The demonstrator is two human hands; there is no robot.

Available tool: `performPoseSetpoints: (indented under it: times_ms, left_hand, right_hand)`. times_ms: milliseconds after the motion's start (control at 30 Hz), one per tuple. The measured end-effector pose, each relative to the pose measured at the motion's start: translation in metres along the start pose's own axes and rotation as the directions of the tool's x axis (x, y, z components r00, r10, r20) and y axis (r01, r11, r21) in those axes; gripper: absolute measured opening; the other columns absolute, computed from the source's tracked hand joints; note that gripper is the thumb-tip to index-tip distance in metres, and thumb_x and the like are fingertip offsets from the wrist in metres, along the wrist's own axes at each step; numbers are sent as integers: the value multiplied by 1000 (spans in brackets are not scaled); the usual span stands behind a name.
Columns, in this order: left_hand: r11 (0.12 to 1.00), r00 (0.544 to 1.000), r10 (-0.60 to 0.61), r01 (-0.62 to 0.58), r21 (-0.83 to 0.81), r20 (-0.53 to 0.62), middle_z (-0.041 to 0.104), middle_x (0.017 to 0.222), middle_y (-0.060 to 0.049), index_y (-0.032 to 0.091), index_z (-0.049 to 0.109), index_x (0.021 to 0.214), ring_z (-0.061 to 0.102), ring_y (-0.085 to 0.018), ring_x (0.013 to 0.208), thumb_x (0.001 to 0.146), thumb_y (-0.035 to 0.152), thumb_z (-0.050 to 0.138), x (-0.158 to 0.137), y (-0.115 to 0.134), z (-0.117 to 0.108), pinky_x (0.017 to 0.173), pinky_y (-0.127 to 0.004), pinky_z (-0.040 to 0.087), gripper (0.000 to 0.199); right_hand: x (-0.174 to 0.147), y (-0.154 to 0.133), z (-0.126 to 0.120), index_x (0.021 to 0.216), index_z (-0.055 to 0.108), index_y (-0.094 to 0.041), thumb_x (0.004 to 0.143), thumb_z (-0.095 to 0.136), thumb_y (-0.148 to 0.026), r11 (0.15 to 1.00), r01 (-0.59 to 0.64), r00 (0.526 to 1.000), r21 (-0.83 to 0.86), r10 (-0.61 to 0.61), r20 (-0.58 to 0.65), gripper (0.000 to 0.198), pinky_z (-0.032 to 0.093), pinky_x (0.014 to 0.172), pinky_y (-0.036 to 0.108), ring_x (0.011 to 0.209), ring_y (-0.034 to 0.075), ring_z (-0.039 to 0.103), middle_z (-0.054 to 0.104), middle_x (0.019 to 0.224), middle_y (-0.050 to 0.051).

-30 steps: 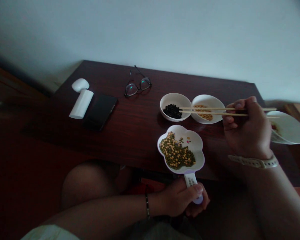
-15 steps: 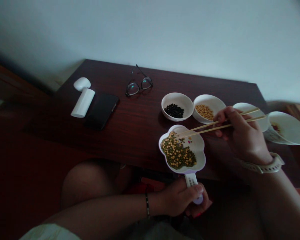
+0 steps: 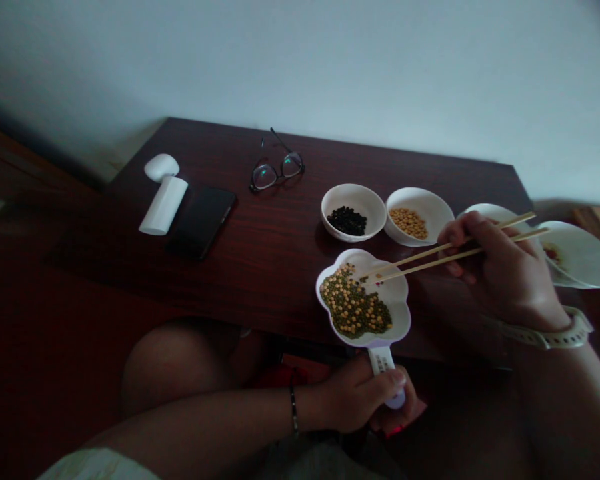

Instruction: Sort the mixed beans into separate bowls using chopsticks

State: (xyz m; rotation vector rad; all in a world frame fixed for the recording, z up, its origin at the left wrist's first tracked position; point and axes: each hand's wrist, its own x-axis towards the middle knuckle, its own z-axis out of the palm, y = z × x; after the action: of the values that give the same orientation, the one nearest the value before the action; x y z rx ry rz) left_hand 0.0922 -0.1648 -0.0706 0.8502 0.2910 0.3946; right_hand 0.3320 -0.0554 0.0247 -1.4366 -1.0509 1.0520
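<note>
My left hand (image 3: 367, 393) is wrapped round the handle of a white, flower-shaped scoop (image 3: 399, 300). Green and yellowish beans (image 3: 355, 307) lie mixed in it, mostly toward the left and the near side, with a few dark and reddish bits apart from them. In my right hand (image 3: 503, 273) is a pair of wooden chopsticks (image 3: 430, 259), their tips low inside the scoop by the loose bits. I cannot make out anything between the tips. Behind the scoop stand a bowl of black beans (image 3: 348, 221) and a bowl of yellow soybeans (image 3: 408, 223).
Farther right are another white bowl (image 3: 485, 212), partly behind my right hand, and a larger bowl (image 3: 587, 257) with reddish bits. Glasses (image 3: 279, 175), a black phone (image 3: 203, 223) and a small white device (image 3: 164, 205) lie left on the dark table (image 3: 265, 267). A wall stands behind.
My right hand has moved right with the chopsticks. Their tips have shifted from the bean pile toward the loose bits in the scoop. My left hand holds the scoop nearly still.
</note>
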Motion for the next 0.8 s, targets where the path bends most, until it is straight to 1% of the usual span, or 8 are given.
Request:
performPoseSetpoints:
  times_ms: [100, 200, 333, 500, 600, 667, 767, 800]
  left_hand:
    - [1000, 1000, 1, -1, 6, 10, 53, 60, 1, 18, 60, 80, 45, -9, 48, 110, 71, 42, 1, 0, 0, 46, -20, 37, 64]
    - [1000, 1000, -26, 26, 10, -8, 53, 60, 2, 18, 60, 82, 45, -9, 48, 107, 74, 44, 1, 0, 1, 46, -21, 37, 64]
    - [998, 998, -55, 55, 14, -27, 53, 60, 2, 18, 61, 82, 45, -9, 49, 106, 76, 45, 0, 0, 1, 46, -21, 36, 64]
    - [1000, 1000, -12, 12, -12, 0, 53, 61, 1, 18, 59, 82, 45, -9, 48, 109, 70, 45, 0, 0, 2, 45, -20, 37, 61]
    - [1000, 1000, -5, 5, -11, 0, 54, 61, 1, 18, 60, 82, 46, -9, 49, 110, 68, 44, 0, -1, 1, 45, -19, 37, 60]
    - [1000, 1000, -15, 15, 0, -11, 54, 62, 1, 17, 61, 83, 46, -9, 49, 110, 69, 45, -1, -2, 1, 45, -19, 37, 60]
    - [1000, 999, -26, 26, 9, -27, 54, 62, 1, 17, 62, 85, 46, -9, 49, 109, 71, 47, -2, -3, 1, 45, -19, 36, 61]
    - [1000, 999, -27, 27, 10, -26, 54, 62, 1, 17, 62, 85, 46, -9, 49, 109, 72, 47, -2, -2, 1, 45, -19, 36, 61]
  right_hand:
    - [0, 1, 0, 73, 67, -25, 98, 75, -60, 1000, -8, 1000, -19, 8, 16, 44, 27, 34, 24, 47, 12, 46, 58, 63, 3]
    - [-1, 1, 1, 76, 67, -23, 102, 70, -60, 999, -18, 999, -51, 20, 43, 45, 28, 35, 22, 43, 10, 43, 56, 57, 1]
    - [0, 3, 0, 77, 66, -22, 100, 74, -61, 999, 10, 999, -32, -8, 47, 46, 30, 36, 21, 47, 11, 48, 59, 63, 2]
    - [0, 4, 1, 75, 65, -23, 98, 77, -61, 1000, 19, 999, -9, -18, 44, 46, 30, 35, 22, 49, 12, 49, 58, 66, 2]
    - [0, 0, 4, 73, 65, -23, 98, 79, -55, 997, 24, 1000, 73, -24, -2, 43, 27, 35, 24, 50, 11, 46, 59, 70, 3]
    - [3, -3, 6, 72, 63, -22, 95, 84, -48, 979, 50, 998, 197, -40, -54, 41, 24, 34, 23, 51, 9, 43, 56, 73, 1]
    - [10, -7, 7, 71, 59, -21, 85, 94, -39, 906, 121, 988, 405, -73, -133, 42, 21, 33, 20, 53, 7, 42, 49, 74, -2]
    - [13, -7, 7, 71, 59, -21, 83, 96, -37, 883, 137, 985, 449, -75, -153, 42, 20, 33, 19, 54, 7, 43, 48, 74, -2]
